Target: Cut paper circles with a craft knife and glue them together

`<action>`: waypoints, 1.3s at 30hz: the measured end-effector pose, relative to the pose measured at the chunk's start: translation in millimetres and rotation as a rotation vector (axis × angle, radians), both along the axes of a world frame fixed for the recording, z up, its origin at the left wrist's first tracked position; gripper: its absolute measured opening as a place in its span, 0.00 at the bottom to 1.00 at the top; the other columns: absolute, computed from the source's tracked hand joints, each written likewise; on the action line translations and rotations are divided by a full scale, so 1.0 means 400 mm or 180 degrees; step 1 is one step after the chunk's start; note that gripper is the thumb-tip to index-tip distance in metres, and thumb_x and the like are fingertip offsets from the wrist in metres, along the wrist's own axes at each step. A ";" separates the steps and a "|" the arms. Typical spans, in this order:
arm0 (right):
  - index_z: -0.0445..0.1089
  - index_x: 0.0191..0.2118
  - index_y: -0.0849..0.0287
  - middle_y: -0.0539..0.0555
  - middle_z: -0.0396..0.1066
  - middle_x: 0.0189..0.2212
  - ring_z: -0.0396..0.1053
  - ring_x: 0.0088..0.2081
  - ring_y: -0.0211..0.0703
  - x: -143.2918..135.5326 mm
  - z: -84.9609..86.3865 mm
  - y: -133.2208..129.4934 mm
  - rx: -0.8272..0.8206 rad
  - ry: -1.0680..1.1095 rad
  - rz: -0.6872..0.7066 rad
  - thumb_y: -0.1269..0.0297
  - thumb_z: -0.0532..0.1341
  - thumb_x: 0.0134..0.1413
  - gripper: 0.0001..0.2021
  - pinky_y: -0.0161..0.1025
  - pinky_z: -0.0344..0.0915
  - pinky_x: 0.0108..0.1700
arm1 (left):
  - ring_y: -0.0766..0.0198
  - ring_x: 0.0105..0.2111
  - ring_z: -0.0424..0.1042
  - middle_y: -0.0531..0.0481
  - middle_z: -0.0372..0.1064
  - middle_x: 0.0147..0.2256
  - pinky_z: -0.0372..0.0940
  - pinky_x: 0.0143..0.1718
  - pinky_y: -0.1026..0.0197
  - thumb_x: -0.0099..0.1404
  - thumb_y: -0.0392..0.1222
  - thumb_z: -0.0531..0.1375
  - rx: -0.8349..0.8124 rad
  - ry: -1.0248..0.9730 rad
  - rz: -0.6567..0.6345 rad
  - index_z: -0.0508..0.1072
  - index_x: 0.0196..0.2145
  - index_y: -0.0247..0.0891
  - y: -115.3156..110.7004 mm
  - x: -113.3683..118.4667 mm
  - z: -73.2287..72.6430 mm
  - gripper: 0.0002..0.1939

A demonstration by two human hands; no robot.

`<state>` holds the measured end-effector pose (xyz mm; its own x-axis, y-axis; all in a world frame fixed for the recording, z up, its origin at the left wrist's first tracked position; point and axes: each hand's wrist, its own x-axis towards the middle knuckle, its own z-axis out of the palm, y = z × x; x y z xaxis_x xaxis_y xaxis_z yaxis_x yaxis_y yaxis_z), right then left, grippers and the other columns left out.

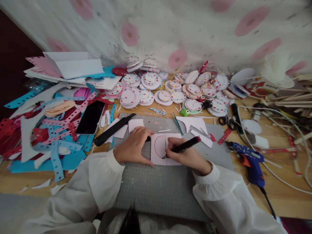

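Observation:
A white card (158,157) lies on the grey cutting mat (156,191), with a red curved line on it and a thin dark line down its middle. My right hand (181,154) grips a dark marker (187,144) with a red end, the tip low over the card and hidden by my fingers. At the card's left edge rests my left hand (134,146), thumb and fingers spread. A small dark object (148,139) shows by its fingertips; I cannot make out what it is. Behind that hand a long black bar (114,130) lies aslant.
Tweezers (177,124) and paper offcuts (195,125) lie beyond the card. Several beaded paper discs (151,79) line the back. At right are scissors (227,122) and a blue glue gun (252,164); at left, a phone (90,117) and punched strips (53,146).

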<state>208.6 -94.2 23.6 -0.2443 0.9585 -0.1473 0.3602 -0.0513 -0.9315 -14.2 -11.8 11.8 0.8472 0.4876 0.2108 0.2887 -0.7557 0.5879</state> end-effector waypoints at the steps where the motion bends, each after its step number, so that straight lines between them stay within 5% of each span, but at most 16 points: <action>1: 0.54 0.21 0.56 0.44 0.53 0.19 0.51 0.23 0.34 0.001 -0.001 0.000 0.0009 0.0002 0.0002 0.69 0.58 0.48 0.11 0.34 0.49 0.25 | 0.43 0.52 0.63 0.38 0.64 0.51 0.56 0.54 0.38 0.42 0.62 0.70 0.0015 -0.0004 -0.0013 0.58 0.47 0.40 0.000 0.000 0.000 0.41; 39: 0.51 0.19 0.56 0.42 0.48 0.18 0.47 0.21 0.32 0.017 0.016 0.003 -0.0109 0.0034 -0.0155 0.72 0.55 0.40 0.10 0.33 0.46 0.23 | 0.44 0.54 0.62 0.39 0.62 0.55 0.53 0.55 0.38 0.43 0.59 0.69 -0.0032 0.0051 -0.0063 0.59 0.44 0.41 0.000 0.000 0.010 0.36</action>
<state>215.5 -92.8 30.1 -0.1993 0.9637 -0.1777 0.3467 -0.1003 -0.9326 -14.2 -11.6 15.9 0.8601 0.4727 0.1921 0.2831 -0.7554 0.5909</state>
